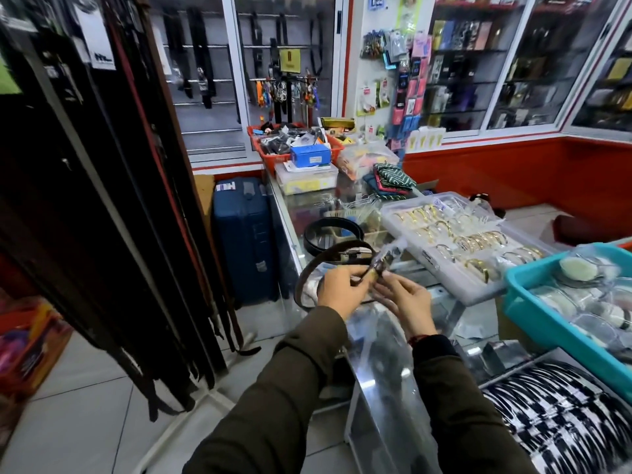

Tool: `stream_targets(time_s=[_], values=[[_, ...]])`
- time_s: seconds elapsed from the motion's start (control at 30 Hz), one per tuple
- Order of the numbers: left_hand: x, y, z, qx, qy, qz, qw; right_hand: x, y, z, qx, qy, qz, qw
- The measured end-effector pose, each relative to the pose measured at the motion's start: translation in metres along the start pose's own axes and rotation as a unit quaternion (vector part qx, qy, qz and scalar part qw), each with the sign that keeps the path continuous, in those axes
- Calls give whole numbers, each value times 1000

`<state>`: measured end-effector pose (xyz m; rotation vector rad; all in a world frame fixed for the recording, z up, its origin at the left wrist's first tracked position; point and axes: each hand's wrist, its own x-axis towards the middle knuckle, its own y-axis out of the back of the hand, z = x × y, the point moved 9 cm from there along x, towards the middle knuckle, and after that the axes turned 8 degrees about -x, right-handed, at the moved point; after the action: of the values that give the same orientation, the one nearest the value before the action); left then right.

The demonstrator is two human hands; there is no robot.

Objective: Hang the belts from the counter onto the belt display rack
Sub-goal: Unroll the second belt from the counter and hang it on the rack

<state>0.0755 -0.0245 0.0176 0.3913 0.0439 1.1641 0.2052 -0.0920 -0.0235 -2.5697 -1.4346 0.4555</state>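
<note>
1. The person stands at the glass-topped shop counter [383, 340], both hands raised just above its near edge, sleeves dark olive.
2. The left hand [342, 285] is closed on the end of a dark brown coiled leather belt [309, 271], pinching it near the buckle end; the loop hangs down and away to the left of the hand.
3. The right hand [402, 295] has its fingers partly curled against the same belt end, where a scrap of clear plastic wrapping [388, 253] sticks up. It seems to be steadying or peeling the wrap, though how firmly it grips I cannot tell.
4. Holding the end between both hands likely frees the buckle for hooking.
5. A second black coiled belt [333, 232] lies on the counter just beyond, not yet picked up.
6. The tall rack of hanging dark belts [113, 200] stands to the left, well apart from the hands, so hanging calls for a turn leftward.
</note>
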Motion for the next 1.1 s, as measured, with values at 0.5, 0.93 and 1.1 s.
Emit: stream_targets(time_s=[0.5,0.93,1.1], values=[[-21,213,61,-160,-48,270,948,-9,-214,-102,-96,185,-240,948],[-85,360,98,170,35,377,910,-76,-370,-110,-81,213,-357,906],[-104,419,128,-17,-77,394,916,-116,-431,-131,-8,210,-431,878]])
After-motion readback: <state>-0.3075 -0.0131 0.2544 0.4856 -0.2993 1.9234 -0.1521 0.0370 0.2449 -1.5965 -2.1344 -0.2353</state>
